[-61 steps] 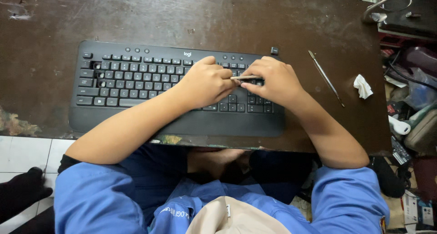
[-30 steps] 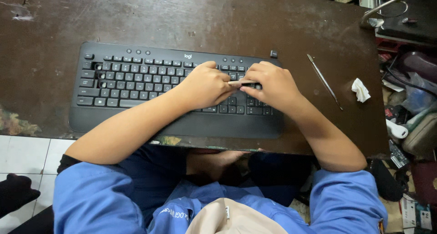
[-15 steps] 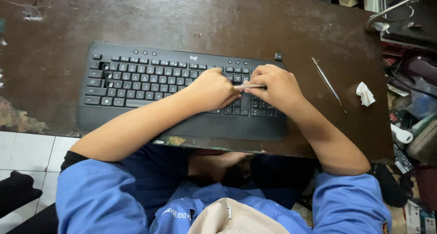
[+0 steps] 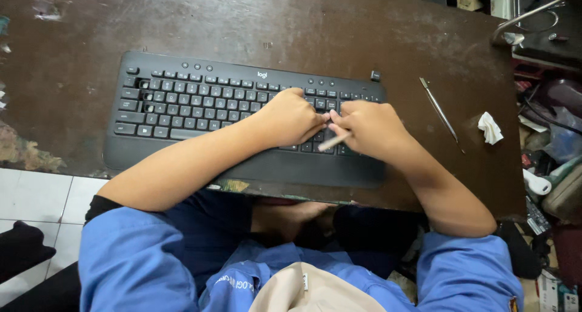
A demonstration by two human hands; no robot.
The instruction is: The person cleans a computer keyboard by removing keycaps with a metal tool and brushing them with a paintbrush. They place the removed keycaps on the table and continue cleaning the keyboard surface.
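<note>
A black keyboard (image 4: 200, 106) with a palm rest lies on a worn dark brown table (image 4: 254, 27). Both hands rest on its right half, close together. My left hand (image 4: 291, 117) is closed, its fingertips pressed down on the keys. My right hand (image 4: 373, 129) pinches a thin pale stick (image 4: 333, 141) that points down-left between the two hands. One key is absent at the keyboard's upper left (image 4: 144, 84). A loose black keycap (image 4: 376, 76) sits on the table just past the keyboard's top right corner.
A slim metal tool (image 4: 438, 109) lies diagonally right of the keyboard, with a crumpled white tissue (image 4: 490, 128) beyond it. Cluttered items (image 4: 548, 142) crowd the right edge. White tiled floor (image 4: 36, 197) shows at the lower left.
The stick in my right hand has swung from lying level between the hands to pointing down-left. Both hands stay on the same keys.
</note>
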